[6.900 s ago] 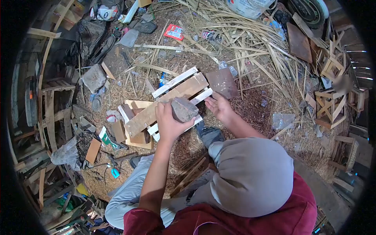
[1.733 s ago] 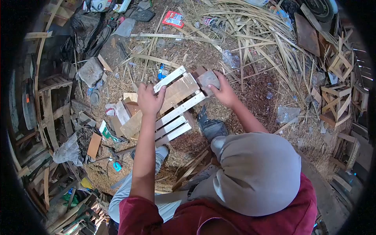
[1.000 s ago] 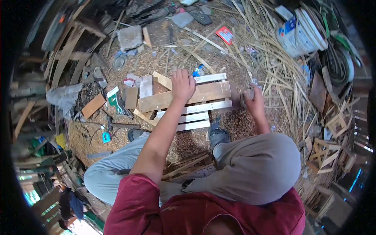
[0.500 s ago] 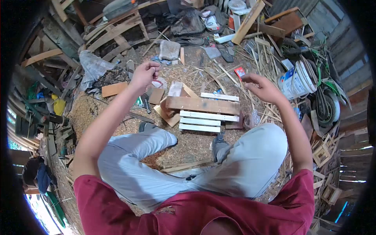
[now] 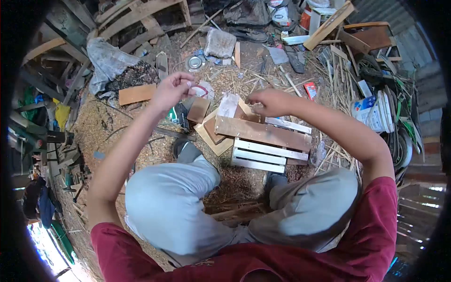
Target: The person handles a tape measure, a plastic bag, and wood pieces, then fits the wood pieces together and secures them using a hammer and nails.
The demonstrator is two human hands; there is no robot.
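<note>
My left hand (image 5: pixel 173 94) is raised with thumb and fingers pinched together; anything between them is too small to make out. My right hand (image 5: pixel 272 102) hangs over the back of a wooden stack, fingers curled inward, and what they hold, if anything, is hidden. Below it lies a brown wooden board (image 5: pixel 263 132) across the stack. White-painted slats (image 5: pixel 270 152) stick out in front of that board. At the stack's left are a pale plywood piece (image 5: pixel 218 141) and a whitish block (image 5: pixel 228 105).
Beyond the left hand lie an orange-brown board (image 5: pixel 137 94) and a round tin (image 5: pixel 195 63). A red packet (image 5: pixel 310 90) and a white bucket (image 5: pixel 373 113) are at the right. Wood scraps and shavings cover the floor around my shoes.
My right hand has moved left, over the stack, and its fingers have curled in. The left hand stays raised and pinched. My knees have risen, and the view has shifted.
</note>
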